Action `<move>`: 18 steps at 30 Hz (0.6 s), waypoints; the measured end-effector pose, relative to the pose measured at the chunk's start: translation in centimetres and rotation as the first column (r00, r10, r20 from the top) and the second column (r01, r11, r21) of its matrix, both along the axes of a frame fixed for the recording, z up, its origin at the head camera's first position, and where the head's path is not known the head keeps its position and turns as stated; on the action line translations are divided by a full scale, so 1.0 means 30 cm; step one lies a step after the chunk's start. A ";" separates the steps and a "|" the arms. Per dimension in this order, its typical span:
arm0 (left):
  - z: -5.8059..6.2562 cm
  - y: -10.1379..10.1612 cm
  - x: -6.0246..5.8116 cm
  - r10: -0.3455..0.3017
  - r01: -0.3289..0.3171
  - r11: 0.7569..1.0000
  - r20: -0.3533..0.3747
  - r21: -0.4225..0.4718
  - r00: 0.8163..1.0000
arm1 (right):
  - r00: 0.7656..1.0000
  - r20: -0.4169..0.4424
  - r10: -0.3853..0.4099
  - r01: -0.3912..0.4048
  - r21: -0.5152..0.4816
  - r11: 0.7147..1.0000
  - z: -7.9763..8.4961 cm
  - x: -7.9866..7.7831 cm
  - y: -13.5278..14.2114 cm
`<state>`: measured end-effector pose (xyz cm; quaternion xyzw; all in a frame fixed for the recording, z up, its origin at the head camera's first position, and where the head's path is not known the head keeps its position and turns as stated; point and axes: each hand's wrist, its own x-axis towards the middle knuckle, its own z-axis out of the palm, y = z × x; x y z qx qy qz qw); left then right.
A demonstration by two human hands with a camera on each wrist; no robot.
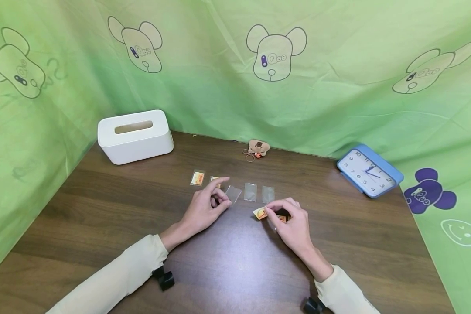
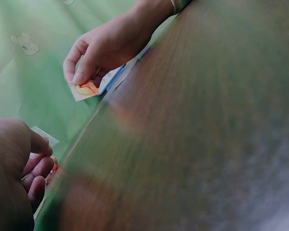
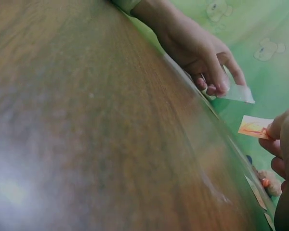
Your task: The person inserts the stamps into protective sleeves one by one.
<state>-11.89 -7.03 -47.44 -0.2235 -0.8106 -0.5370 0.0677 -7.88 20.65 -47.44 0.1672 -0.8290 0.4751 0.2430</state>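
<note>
My left hand pinches a small clear plastic sleeve between thumb and fingers, its index finger extended in the head view. Facing it, my right hand pinches a small yellow-and-orange card by one edge. Card and sleeve are apart, as the right wrist view also shows with the card below the sleeve. Two more clear sleeves lie flat beyond the hands. A sleeved card lies to the left, and another card is partly hidden by my left hand. Orange printed paper shows under the right hand.
A white tissue box stands at the back left of the brown table. At the back middle lies a plush keychain. A blue clock sits at the right, and a green curtain closes off the back.
</note>
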 end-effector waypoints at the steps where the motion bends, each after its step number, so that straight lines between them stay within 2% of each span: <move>1: -0.003 0.000 0.001 0.003 -0.003 1.000 0.005 0.013 1.000 | 1.000 0.000 -0.005 0.005 -0.002 1.000 0.000 0.000 -0.001; 9: -0.009 -0.005 0.009 0.018 -0.019 1.000 0.058 0.018 0.998 | 0.998 0.040 -0.039 0.041 -0.048 0.998 0.001 0.002 -0.008; 13: 0.010 -0.004 0.015 0.028 -0.030 1.000 0.126 0.010 0.992 | 0.997 0.060 -0.049 0.053 -0.072 0.996 0.003 0.006 -0.012; 18: 0.021 -0.001 0.020 0.033 -0.033 0.999 0.134 -0.006 0.990 | 0.995 0.085 -0.044 0.054 -0.127 0.990 0.009 0.012 -0.017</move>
